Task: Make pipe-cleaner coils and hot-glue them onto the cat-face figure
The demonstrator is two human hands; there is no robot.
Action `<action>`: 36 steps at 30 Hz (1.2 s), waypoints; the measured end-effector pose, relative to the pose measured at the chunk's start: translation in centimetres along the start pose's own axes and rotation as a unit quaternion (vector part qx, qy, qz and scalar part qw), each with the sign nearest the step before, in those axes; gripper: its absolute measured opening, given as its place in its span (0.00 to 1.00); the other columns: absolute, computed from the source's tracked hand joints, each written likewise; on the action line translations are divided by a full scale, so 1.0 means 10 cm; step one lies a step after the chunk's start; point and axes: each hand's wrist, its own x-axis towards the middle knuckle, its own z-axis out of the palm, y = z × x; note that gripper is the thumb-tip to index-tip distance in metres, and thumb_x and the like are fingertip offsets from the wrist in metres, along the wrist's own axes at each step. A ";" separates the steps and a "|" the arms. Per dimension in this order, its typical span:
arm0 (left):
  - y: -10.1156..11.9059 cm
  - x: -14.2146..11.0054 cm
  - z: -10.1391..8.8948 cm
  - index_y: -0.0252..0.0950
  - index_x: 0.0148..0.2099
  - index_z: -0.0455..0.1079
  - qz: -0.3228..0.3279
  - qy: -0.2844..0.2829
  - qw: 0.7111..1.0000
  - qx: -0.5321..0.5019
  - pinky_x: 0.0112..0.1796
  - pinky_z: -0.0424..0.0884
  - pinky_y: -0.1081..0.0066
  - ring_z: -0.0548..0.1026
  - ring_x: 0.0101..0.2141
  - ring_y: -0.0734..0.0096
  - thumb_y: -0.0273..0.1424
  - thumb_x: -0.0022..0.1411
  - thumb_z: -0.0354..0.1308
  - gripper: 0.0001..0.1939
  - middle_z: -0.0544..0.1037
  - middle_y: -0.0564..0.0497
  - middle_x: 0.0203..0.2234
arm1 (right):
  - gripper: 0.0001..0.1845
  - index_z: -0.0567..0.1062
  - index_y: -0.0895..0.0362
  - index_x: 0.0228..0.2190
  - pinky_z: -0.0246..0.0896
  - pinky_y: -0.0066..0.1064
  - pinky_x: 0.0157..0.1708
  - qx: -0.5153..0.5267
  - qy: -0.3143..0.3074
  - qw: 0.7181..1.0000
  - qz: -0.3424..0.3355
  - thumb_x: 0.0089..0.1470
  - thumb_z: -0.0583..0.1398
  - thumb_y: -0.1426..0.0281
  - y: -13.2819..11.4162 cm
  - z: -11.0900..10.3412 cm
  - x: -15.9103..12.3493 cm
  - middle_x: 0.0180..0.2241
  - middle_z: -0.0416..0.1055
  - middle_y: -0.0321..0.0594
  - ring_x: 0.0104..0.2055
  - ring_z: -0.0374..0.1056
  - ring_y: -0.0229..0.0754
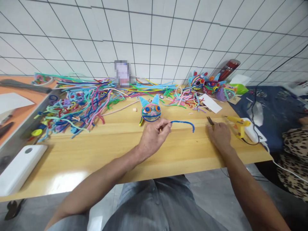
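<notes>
Wood tbl [178, 157], tiled wall [161, 30]; L hand [154, 136] pinches blue strip [183, 122], R hand [219, 136] grips tool [210, 121]

The left forearm [106, 178] slants inward, the left hand [154, 138] pinching thumb to fingers; I see the right forearm [247, 186] stretched forward, bare, the right hand [219, 136] turned palm down.
</notes>
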 end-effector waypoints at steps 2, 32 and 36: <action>0.01 0.06 -0.02 0.35 0.35 0.76 0.012 0.009 1.000 0.001 0.30 0.68 0.75 0.73 0.24 0.76 0.29 0.70 0.56 0.10 0.80 0.53 0.25 | 0.19 0.79 0.63 0.39 0.58 0.62 0.58 0.033 0.009 0.999 0.018 0.58 0.57 0.60 -0.03 -0.06 0.05 0.44 0.75 0.67 0.57 0.66 0.68; 0.16 0.35 -0.34 0.36 0.36 0.76 0.099 0.082 0.972 0.195 0.33 0.67 0.73 0.77 0.27 0.73 0.24 0.70 0.55 0.10 0.81 0.53 0.26 | 0.17 0.79 0.51 0.49 0.72 0.34 0.36 0.538 -0.215 0.805 -0.127 0.65 0.60 0.57 -2.24 -0.40 -0.57 0.46 0.79 0.41 0.44 0.75 0.45; 0.13 0.36 -0.36 0.38 0.34 0.75 0.115 0.106 0.966 0.206 0.33 0.68 0.73 0.78 0.28 0.72 0.24 0.69 0.56 0.10 0.82 0.53 0.26 | 0.19 0.78 0.52 0.50 0.72 0.36 0.37 0.505 -0.186 0.828 -0.157 0.65 0.59 0.55 -2.33 -0.37 -0.55 0.44 0.79 0.41 0.41 0.75 0.45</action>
